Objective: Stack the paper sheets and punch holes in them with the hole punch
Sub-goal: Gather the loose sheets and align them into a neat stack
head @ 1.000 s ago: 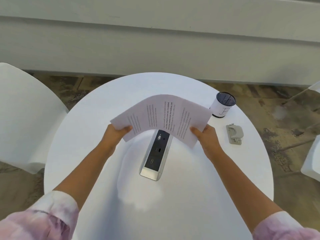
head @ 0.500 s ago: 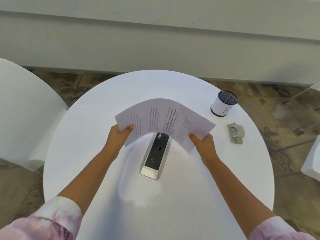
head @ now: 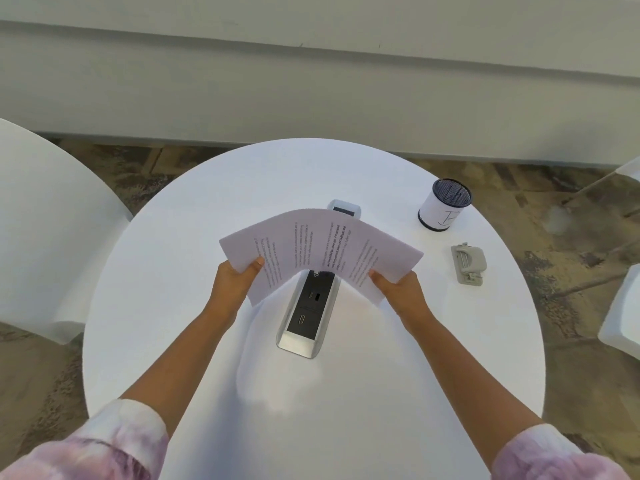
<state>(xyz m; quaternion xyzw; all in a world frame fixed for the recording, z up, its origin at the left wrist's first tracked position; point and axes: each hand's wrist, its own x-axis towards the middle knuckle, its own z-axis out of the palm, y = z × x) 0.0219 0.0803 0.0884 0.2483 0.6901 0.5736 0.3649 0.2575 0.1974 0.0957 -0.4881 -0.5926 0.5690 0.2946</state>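
Observation:
Printed paper sheets (head: 318,247) arch upward above the middle of the round white table (head: 173,306). My left hand (head: 235,282) grips their left short edge and my right hand (head: 398,292) grips their right short edge, thumbs on top. I cannot tell how many sheets are in the bundle. The grey hole punch (head: 468,263) lies flat on the table to the right of my right hand, apart from it.
A power socket strip (head: 308,317) is set into the table centre, partly under the sheets. A mesh pen cup (head: 445,204) stands at the back right. White chairs sit at the left (head: 45,244) and right (head: 623,317). A grey wall runs behind.
The sheets, held by both hands, have come slightly nearer to me and lower, still bowed upward. The punch and cup have not moved.

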